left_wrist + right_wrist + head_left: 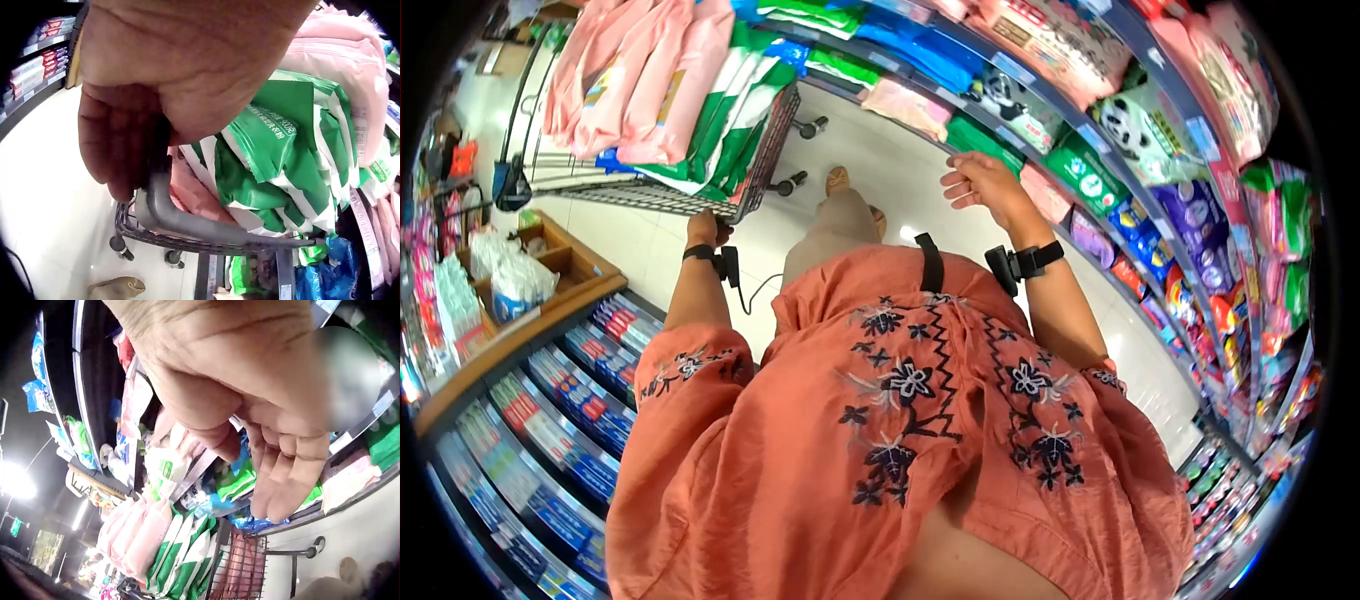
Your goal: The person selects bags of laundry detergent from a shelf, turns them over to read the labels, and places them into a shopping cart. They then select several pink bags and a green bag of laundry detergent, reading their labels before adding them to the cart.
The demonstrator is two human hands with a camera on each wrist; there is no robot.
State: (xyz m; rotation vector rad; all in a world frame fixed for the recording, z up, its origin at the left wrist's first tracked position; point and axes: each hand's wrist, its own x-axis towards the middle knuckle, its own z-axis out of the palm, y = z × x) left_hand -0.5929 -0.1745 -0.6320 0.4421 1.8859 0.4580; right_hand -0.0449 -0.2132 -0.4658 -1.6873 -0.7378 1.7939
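My left hand grips the grey handle of a wire shopping cart; in the left wrist view the fingers curl round the bar. Large pink packs are heaped in the cart beside green and white striped packs. Off to the right, my right hand hangs in the air between the cart and the shelves, holding nothing. Its fingers are loosely bent in the right wrist view, with the loaded cart beyond them.
Curved in this view, shelves of packaged goods run along the right. At the lower left stands a rack of small boxes, with a wooden bin behind it. Pale floor tiles lie between, under the cart's casters.
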